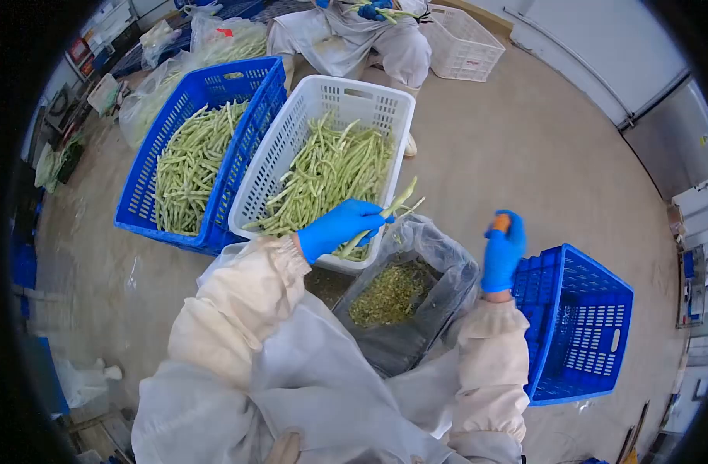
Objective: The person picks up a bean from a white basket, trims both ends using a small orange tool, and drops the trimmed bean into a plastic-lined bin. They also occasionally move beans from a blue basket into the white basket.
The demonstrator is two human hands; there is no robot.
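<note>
My left hand [338,230], in a blue glove, is closed around a few long green beans [400,198], their ends sticking out to the right. It is over the near edge of a white crate [402,108] holding many loose green beans [330,174]. To the right, my right hand [504,255], also gloved in blue, has its fingers curled up around a small orange thing [500,223]; its kind is not clear. Between the hands and lower down stands a bin lined with clear plastic [456,267], with chopped green bits [392,295] inside.
A blue crate [141,224] of green beans adjoins the white one on the left. Another blue crate [541,325] stands at my right. At the top sits another person [338,42] with gloved hands on beans, beside a white crate [466,50]. Plastic bags [230,42] lie upper left.
</note>
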